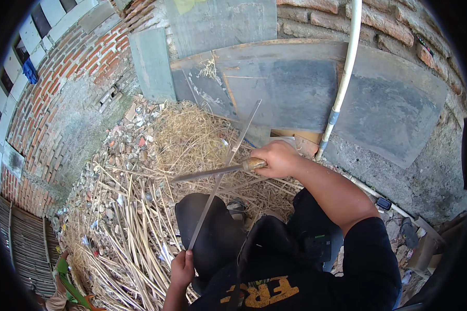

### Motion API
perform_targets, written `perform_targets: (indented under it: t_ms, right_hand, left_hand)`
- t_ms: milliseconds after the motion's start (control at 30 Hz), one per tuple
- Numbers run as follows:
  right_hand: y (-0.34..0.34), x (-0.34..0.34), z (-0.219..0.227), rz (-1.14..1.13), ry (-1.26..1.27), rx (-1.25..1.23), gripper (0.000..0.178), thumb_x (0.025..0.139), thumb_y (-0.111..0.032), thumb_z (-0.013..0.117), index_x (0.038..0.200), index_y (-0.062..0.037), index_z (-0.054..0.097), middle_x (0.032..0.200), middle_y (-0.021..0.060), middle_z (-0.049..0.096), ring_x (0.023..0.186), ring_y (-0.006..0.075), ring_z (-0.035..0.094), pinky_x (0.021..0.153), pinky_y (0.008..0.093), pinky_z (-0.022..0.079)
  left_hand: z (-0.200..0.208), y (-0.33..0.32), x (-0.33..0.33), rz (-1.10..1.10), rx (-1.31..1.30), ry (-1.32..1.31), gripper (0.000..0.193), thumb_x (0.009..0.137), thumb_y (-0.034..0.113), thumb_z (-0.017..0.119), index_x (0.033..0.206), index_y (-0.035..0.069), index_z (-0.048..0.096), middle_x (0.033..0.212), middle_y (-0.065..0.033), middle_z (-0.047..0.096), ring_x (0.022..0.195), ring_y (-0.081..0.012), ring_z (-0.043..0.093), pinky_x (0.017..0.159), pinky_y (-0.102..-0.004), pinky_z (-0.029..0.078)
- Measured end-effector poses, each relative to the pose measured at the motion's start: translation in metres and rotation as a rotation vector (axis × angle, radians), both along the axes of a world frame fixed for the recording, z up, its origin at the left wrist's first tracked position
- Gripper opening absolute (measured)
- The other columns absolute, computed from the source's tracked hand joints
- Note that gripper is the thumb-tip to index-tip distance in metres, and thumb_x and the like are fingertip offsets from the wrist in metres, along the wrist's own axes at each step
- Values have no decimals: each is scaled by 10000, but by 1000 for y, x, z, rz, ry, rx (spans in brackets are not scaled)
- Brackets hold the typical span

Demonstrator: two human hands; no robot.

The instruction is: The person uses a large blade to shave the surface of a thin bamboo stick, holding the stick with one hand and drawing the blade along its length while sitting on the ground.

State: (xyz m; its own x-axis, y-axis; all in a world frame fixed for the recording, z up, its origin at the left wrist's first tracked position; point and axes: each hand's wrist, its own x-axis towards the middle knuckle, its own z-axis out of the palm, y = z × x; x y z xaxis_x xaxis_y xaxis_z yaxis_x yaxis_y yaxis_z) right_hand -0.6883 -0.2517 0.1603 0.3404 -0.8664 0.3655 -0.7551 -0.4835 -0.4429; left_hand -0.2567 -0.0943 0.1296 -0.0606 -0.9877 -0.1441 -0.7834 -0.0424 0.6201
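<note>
My right hand (278,158) grips the wooden handle of a machete (208,173), its dark blade pointing left. A long, thin bamboo strip (206,211) slants up and away from my left hand (181,268), which pinches it near its close end. Blade and strip cross above my lap; whether they touch I cannot tell. The far part of the strip looks lighter and rougher near the crossing. Below the strip, a black cover (208,224) lies over my left leg.
Many split bamboo strips (132,223) lie at the left, beside a heap of pale shavings (189,132). Rubble (122,137) covers the ground. Grey boards (296,88) and a white pipe (348,72) stand before the brick wall. Another person (62,287) is partly visible at lower left.
</note>
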Motion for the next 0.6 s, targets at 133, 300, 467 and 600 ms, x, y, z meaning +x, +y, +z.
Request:
perform_targets:
  t_ms: [133,300,467,600]
  right_hand:
    - [-10,5,-6,96,94,-12,264,777,-299,718,950,-122,626,797,105,686,782,350,677,688,486,515]
    - [-15,0,-2,-21,24,145,256,775,-261,717,968,-126,619,809,108,685,805,351,677,700,482,521]
    - [-8,5,-1,-7,175,-30,242,774,-230,714,972,-131,619,814,122,687,781,364,677,703,500,522]
    - [-17,-7,-13,-26,93,-73,239,763,-228,724,950,-119,623,808,130,683,780,369,675,693,499,520]
  left_hand:
    - [-1,-5,7,-42,26,11,492,1059,389,464,820,-24,583,653,-132,588,639,-206,576,609,-394,447]
    - [-12,-4,23,-24,154,215,467,1071,394,446,872,-6,581,702,7,572,706,-96,511,639,-311,432]
    - [-16,1,27,31,289,371,446,1072,410,440,815,60,541,651,48,485,610,-49,440,549,-256,366]
    - [-8,-8,23,74,462,576,408,1067,410,458,774,127,467,592,71,405,488,-49,344,455,-249,288]
